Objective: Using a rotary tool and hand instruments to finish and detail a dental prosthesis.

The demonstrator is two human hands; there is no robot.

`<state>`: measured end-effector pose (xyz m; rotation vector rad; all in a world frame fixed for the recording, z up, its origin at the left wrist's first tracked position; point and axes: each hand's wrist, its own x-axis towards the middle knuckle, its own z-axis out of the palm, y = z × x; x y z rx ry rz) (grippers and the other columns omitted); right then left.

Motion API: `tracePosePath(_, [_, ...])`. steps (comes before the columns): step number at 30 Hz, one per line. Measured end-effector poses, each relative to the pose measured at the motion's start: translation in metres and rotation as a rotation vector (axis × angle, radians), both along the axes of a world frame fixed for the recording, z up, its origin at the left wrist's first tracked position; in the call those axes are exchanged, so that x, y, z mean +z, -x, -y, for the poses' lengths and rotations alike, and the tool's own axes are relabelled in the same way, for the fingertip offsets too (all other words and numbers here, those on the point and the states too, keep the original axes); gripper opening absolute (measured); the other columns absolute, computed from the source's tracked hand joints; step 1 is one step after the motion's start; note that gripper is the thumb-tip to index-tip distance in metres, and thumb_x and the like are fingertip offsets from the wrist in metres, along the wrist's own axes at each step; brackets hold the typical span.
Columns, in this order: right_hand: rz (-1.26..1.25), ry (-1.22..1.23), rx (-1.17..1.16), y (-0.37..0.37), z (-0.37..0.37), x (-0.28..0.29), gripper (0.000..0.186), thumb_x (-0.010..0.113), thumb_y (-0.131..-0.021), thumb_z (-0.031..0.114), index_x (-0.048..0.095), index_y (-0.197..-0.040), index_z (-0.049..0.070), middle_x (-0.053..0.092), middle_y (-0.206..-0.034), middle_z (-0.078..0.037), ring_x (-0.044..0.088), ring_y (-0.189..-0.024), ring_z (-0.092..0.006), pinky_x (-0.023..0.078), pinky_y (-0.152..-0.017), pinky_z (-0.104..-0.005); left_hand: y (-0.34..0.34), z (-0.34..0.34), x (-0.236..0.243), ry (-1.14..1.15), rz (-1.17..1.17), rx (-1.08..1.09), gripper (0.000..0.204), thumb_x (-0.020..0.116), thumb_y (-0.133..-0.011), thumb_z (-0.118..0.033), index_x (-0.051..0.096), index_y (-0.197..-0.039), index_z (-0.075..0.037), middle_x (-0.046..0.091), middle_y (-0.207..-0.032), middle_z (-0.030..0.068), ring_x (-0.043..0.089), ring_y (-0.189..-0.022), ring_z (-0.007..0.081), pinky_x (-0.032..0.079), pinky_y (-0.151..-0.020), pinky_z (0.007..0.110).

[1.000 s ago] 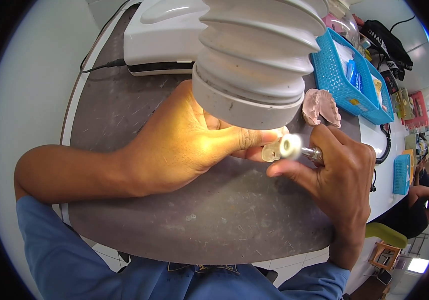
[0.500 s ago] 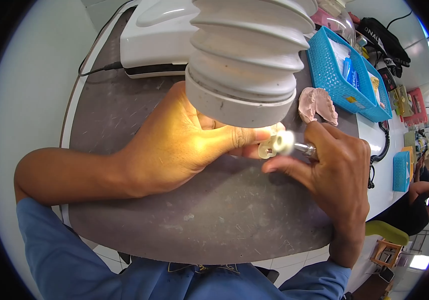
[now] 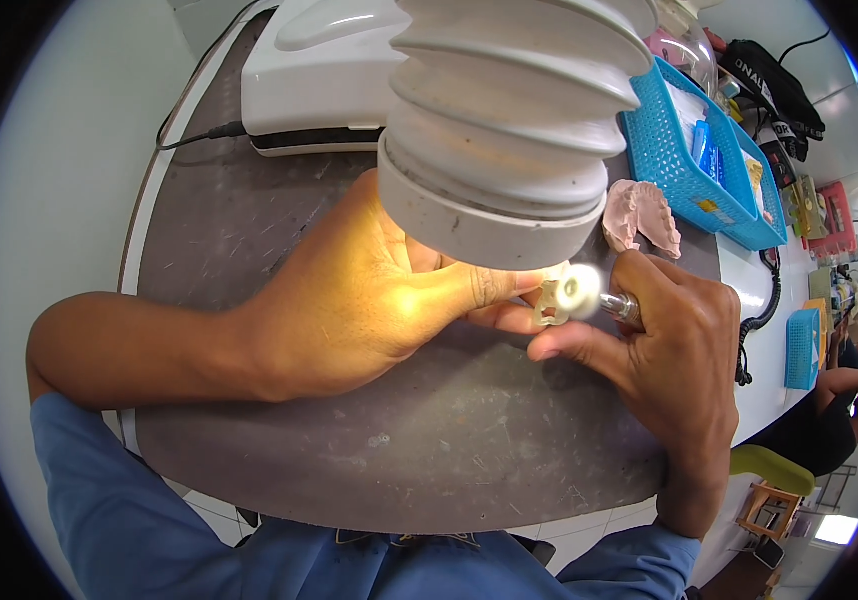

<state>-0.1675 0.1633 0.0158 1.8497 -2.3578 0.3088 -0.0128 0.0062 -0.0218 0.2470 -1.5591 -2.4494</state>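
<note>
Between the thumb and fingers of my left hand (image 3: pixel 379 310) is a small, pale, translucent piece (image 3: pixel 548 308) that looks like a dental appliance. Its far side is hidden by the fingers. My right hand (image 3: pixel 684 340) is closed round a metal rotary handpiece (image 3: pixel 624 308), thumb stretched toward the piece. At the handpiece's tip, a white round wheel (image 3: pixel 578 288), blurred and brightly lit, is at the right edge of the piece. Whether they touch, I cannot tell. Pink dental casts (image 3: pixel 641 217) lie just beyond my right hand.
A wide white ribbed hose (image 3: pixel 509 110) hangs low over my left fingers. Behind it stands a white machine (image 3: pixel 319 85). Blue baskets (image 3: pixel 684 150) hold packets at the right back. A coiled black cord (image 3: pixel 749 325) runs beside the grey worktop (image 3: pixel 429 450). Another person (image 3: pixel 824 420) sits far right.
The pale piece has turned in my left fingers and now shows a narrower side. The wheel and both hands have shifted only slightly. Hose and baskets appear a little further right.
</note>
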Motion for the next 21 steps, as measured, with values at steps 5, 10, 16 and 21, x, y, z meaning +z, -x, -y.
tracePosePath(5, [0.019,0.007,0.019,0.0016,-0.0010,-0.0008,0.067,0.077,-0.057,0.067,0.055,-0.068,0.004,0.049,-0.051,-0.005,0.051,-0.045,-0.0196,0.039,-0.046,-0.0325,-0.0006,-0.0003,-0.0030,0.067,-0.016,0.021,0.030,0.063,-0.095,-0.012,0.055,-0.122,0.000,0.058,-0.114,0.0102,0.063,-0.106,0.0200,0.060,-0.086,0.033])
tracePosePath(10, [0.024,0.043,-0.005,0.0013,0.0000,0.0041,0.067,0.077,-0.057,0.067,0.057,-0.070,0.004,0.050,-0.051,-0.005,0.050,-0.045,-0.0204,0.038,-0.046,-0.0319,-0.0005,-0.0005,0.0034,-0.030,-0.028,-0.041,0.031,0.062,-0.096,-0.010,0.054,-0.124,0.001,0.057,-0.118,0.0109,0.062,-0.108,0.0212,0.060,-0.088,0.036])
tracePosePath(16, [0.109,0.063,-0.015,0.0007,0.0020,0.0001,0.067,0.076,-0.060,0.066,0.064,-0.076,0.002,0.050,-0.051,-0.005,0.050,-0.046,-0.0193,0.037,-0.047,-0.0317,0.0035,-0.0054,-0.0025,0.085,-0.083,0.122,0.027,0.062,-0.096,-0.006,0.055,-0.120,0.003,0.067,-0.105,0.0096,0.066,-0.098,0.0156,0.057,-0.080,0.029])
tracePosePath(21, [0.165,0.116,0.018,-0.0006,0.0025,-0.0053,0.067,0.076,-0.060,0.066,0.063,-0.075,0.002,0.051,-0.052,-0.004,0.046,-0.045,-0.0152,0.034,-0.045,-0.0305,0.0017,-0.0028,0.0033,0.029,-0.010,0.019,0.021,0.066,-0.094,-0.009,0.061,-0.110,0.003,0.069,-0.099,0.0072,0.066,-0.094,0.0119,0.053,-0.083,0.026])
